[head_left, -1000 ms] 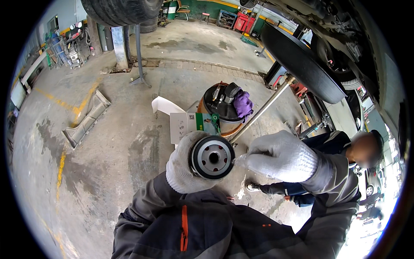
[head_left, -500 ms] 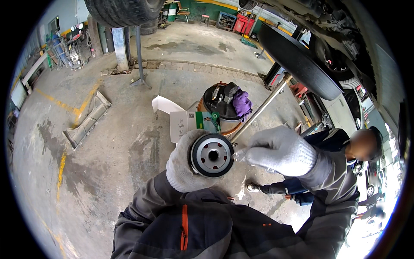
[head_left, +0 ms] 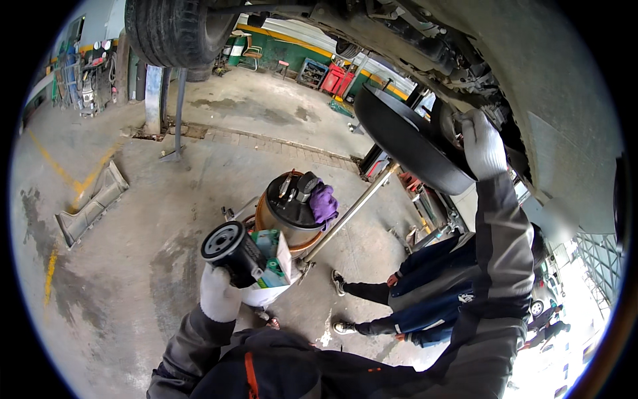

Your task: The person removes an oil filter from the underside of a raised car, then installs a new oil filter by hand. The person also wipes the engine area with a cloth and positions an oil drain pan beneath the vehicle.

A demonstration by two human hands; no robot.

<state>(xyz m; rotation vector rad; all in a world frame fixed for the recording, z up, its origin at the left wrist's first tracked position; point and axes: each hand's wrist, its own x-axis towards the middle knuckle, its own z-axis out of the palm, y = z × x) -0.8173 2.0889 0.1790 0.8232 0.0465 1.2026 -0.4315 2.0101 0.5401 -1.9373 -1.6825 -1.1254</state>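
Note:
My left hand, in a white knit glove, is closed around a black oil filter, its ringed end tilted up. Against the filter's right side is an opened green-and-white carton; whether the same hand grips it too is hidden. My right hand, also gloved, reaches up to the underside of a raised vehicle, above the far right rim of a wide black drain pan. Its fingers are bent together against the dark parts, and what lies in them cannot be made out.
The pan stands on a metal pole rising from a round drum with tools and a purple cloth on top. Another person stands at right, under my right arm. A tyre hangs upper left; a grey panel lies on the floor.
My right hand has risen from beside the filter, where it pinched something clear and crumpled, to the vehicle's underside. My left hand has shifted left with the filter. The view has turned.

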